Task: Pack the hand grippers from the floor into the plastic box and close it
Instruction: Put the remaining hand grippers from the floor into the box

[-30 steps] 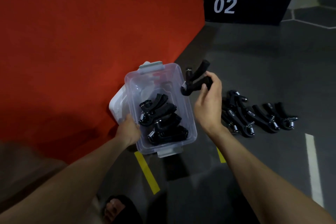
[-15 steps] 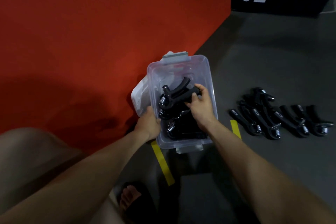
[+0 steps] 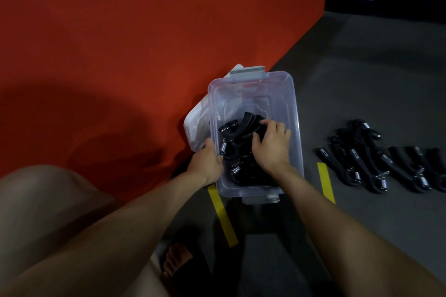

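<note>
Red wall point(image 3: 144, 31), grey floor point(image 3: 362, 79)

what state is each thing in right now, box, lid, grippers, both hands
plastic box: open, on the floor, partly filled
lid: off, standing between box and red wall
hand gripper: inside the box, on top of the others, held
hand grippers on the floor: unpacked, right of the box
left hand: grips the box's left rim
right hand: inside the box, fingers curled on the top gripper

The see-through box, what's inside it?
Black hand grippers with shiny springs are piled inside the plastic box. The right hand reaches in and covers some, so they can't be counted. The left hand holds the box's edge.
</note>
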